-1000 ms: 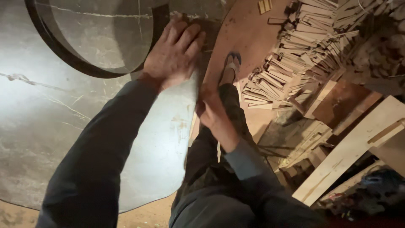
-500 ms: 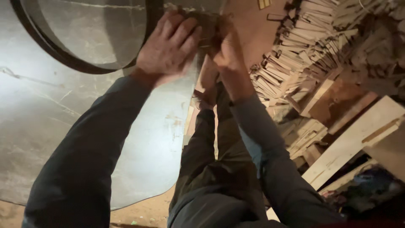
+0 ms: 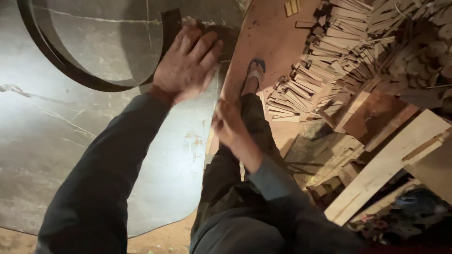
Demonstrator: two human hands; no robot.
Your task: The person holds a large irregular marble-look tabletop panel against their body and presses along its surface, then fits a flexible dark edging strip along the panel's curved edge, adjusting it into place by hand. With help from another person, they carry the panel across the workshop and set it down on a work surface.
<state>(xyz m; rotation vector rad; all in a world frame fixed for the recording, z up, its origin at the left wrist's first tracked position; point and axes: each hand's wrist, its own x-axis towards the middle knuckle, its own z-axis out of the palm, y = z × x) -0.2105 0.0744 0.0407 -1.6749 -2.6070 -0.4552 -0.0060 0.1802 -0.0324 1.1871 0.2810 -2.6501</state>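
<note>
My left hand lies flat, fingers spread, on a large grey marble-patterned slab, pressing the end of a dark curved band that arcs across the slab's top. My right hand is lower, at the slab's right edge, fingers curled; it is blurred and I cannot make out anything in it. My leg and a sandalled foot show below the slab's edge.
A reddish-brown board lies on the floor right of the slab. Behind it is a heap of several short wooden sticks. Pale planks and wood scraps crowd the right side.
My right hand has dropped from beside the left hand at the band's end down to the slab's right edge. The left hand has stayed on the band.
</note>
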